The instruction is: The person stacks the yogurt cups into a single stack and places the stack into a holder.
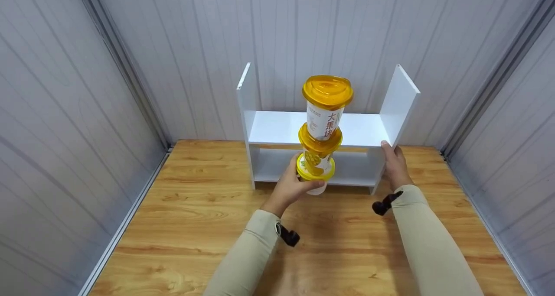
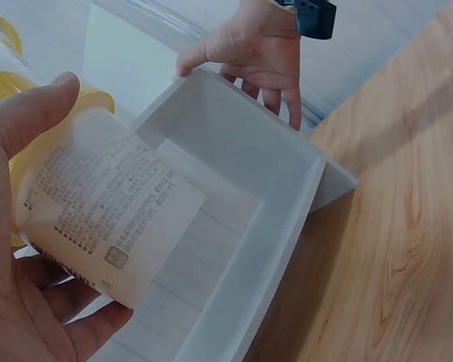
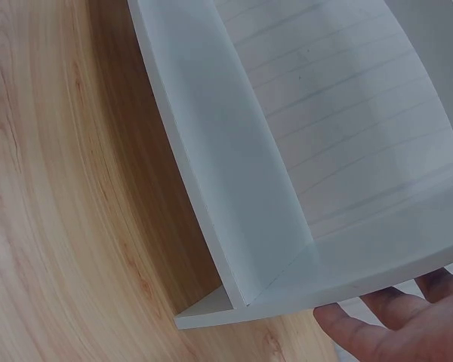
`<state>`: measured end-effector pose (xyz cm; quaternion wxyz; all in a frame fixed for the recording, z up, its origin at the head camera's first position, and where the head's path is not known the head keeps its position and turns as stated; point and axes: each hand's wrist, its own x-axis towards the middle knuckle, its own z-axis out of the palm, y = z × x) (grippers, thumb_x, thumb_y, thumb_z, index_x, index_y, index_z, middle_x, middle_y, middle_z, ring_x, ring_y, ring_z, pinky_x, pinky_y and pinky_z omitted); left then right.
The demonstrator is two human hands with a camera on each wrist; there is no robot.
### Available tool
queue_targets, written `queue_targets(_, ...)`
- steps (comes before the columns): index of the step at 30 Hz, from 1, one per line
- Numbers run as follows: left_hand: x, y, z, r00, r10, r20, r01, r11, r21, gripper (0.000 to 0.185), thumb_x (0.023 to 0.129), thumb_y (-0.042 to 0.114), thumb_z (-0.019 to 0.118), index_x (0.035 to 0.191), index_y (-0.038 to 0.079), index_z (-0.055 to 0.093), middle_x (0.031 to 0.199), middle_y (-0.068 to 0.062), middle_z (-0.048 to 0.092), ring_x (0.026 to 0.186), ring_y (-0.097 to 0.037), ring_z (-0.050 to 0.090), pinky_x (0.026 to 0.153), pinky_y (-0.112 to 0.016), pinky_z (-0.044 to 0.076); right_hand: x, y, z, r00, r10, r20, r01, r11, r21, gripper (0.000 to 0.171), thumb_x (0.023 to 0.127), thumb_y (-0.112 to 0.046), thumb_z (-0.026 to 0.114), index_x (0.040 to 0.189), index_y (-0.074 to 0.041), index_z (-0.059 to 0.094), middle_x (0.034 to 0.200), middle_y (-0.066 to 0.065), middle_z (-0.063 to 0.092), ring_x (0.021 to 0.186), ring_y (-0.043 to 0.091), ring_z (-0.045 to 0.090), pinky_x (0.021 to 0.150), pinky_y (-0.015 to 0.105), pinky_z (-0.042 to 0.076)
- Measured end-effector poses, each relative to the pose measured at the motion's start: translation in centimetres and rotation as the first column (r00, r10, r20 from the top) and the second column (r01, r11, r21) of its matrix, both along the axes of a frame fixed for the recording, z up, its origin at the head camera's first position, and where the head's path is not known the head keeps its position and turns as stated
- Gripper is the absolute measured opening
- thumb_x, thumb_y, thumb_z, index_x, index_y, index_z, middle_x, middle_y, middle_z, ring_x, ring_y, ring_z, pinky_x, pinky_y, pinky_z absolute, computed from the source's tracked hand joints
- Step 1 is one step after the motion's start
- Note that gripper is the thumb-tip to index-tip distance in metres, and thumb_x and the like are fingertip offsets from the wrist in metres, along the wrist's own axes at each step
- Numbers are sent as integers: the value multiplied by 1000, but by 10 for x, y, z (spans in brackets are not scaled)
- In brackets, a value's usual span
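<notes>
My left hand (image 1: 292,187) wraps bottom cup of yellow-lidded stack (image 1: 321,131), mid-carry before white shelf (image 1: 277,131). Right hand (image 1: 393,164), fingers seemingly flat, steadies right panel. Next: careful, level lift; stack tippy.

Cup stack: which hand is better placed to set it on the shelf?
Left. The left hand already grips the bottom of the cup stack before the shelf; the right hand steadies its side panel.

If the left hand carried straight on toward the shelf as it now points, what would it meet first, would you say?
Probably the white shelf: the left hand holds the bottom cup of the stacked cups just before its open front, so the cups likely reach it first; depth is unclear.
</notes>
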<state>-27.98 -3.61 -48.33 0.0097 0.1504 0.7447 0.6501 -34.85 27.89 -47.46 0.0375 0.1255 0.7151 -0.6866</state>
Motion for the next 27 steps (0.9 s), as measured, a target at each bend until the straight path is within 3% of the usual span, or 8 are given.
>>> queue_targets(9, -3, -3, 3, 1000, 8, 13, -8, 1000, -10, 98, 73, 35, 92, 151, 24, 34, 129, 5, 59, 118, -17, 58, 105, -45, 45, -1, -4, -1, 999, 18, 51, -20, 999, 28, 101, 92, -77, 42, 163, -26, -8, 168, 12, 9, 151, 35, 18, 119, 59, 21)
queue_targets(16, -6, -4, 10, 1000, -4, -10, 4, 1000, 8, 96, 73, 29, 92, 150, 28, 34, 129, 5, 60, 118, -16, 59, 105, -43, 45, -1, -6, -4, 1000, 14, 5, -14, 1000, 22, 97, 94, -71, 42, 163, -24, -7, 167, 18, 10, 150, 38, 19, 118, 60, 24)
queue_targets(27, -15, -5, 22, 1000, -5, -12, 6, 1000, 4, 92, 73, 33, 91, 147, 32, 36, 129, 7, 59, 119, -16, 57, 107, -44, 43, -7, -4, -4, 999, 12, 35, -15, 998, 67, 97, 94, -74, 40, 163, -25, -7, 168, 16, 6, 152, 38, 15, 119, 59, 21)
